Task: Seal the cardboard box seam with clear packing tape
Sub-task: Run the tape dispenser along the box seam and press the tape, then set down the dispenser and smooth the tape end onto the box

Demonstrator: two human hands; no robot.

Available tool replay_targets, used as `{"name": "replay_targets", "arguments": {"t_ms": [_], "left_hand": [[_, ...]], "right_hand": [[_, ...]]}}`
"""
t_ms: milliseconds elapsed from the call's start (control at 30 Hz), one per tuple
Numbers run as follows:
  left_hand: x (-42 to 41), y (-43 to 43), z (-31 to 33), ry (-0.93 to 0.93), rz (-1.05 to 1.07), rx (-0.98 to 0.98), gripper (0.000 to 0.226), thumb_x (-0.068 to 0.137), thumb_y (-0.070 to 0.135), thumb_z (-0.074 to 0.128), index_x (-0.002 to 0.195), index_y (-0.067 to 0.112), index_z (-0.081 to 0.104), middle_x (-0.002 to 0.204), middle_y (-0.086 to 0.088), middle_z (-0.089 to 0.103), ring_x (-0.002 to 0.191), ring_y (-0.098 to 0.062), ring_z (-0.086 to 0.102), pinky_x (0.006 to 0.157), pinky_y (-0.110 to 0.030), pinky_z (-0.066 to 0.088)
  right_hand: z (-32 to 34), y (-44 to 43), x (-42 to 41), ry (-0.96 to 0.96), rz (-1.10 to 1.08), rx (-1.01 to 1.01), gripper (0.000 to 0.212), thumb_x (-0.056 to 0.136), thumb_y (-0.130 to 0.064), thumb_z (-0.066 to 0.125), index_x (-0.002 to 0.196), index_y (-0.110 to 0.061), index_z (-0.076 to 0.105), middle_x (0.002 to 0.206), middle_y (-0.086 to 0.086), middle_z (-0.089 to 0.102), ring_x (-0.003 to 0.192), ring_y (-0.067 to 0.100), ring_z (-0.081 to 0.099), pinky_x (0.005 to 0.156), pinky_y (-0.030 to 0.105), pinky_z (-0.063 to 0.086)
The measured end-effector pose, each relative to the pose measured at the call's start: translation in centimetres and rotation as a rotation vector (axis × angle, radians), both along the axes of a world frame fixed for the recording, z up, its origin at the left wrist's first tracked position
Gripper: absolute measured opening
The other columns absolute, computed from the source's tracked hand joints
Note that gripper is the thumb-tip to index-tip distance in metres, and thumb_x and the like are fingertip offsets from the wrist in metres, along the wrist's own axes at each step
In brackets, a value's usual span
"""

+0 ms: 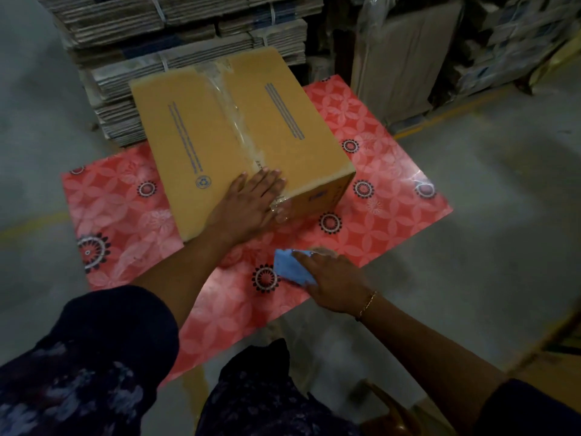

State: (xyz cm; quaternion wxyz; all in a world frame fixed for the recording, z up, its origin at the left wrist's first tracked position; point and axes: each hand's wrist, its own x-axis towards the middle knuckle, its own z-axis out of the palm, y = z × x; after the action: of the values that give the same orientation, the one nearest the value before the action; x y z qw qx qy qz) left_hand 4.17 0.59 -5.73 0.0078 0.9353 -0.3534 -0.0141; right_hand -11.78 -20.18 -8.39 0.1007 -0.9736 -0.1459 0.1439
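While the cardboard box (239,136) is sitting on the red patterned mat (393,196), its long axis is running from near-left to far-right, with the clear packing tape (232,111) lying along the centre seam. The left hand (251,202) is pressing flat, fingers spread, on the near end of the seam. The right hand (333,284) is gripping a blue tape dispenser (290,267) just above the mat. Bundled flat cartons (176,23) are standing behind, on grey concrete floor (503,171).

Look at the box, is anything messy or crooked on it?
Yes. The clear tape along the cardboard box seam looks wrinkled and bunched, worst at the far end. The box also sits turned at an angle on the red mat.
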Motion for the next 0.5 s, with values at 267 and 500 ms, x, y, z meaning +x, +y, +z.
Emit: {"name": "replay_targets", "arguments": {"t_ms": [267,500], "left_hand": [[0.9,-0.2,-1.2,-0.047,0.001,-0.002,0.065,0.104,0.052,0.029,0.161,0.022,0.021,0.17,-0.001,0.019,0.157,-0.02,0.017,0.124,-0.051,0.018],[1.0,0.0,-1.9,-0.097,-0.016,-0.002,0.067,0.103,0.054,0.035,0.16,0.022,0.022,0.17,-0.001,0.02,0.157,-0.02,0.019,0.123,-0.051,0.021]], "right_hand": [[-5.6,-1.7,1.7,-0.182,0.368,-0.181,0.066,0.086,-0.023,0.06,0.149,-0.018,0.04,0.128,0.007,0.066,0.11,0.03,0.063,0.092,0.045,0.047],[-2.3,-0.6,3.2,-0.208,-0.279,0.412,0.022,0.09,-0.045,0.062,0.106,-0.03,0.065,0.099,-0.014,0.066,0.092,0.002,0.061,0.081,0.024,0.044]]}}
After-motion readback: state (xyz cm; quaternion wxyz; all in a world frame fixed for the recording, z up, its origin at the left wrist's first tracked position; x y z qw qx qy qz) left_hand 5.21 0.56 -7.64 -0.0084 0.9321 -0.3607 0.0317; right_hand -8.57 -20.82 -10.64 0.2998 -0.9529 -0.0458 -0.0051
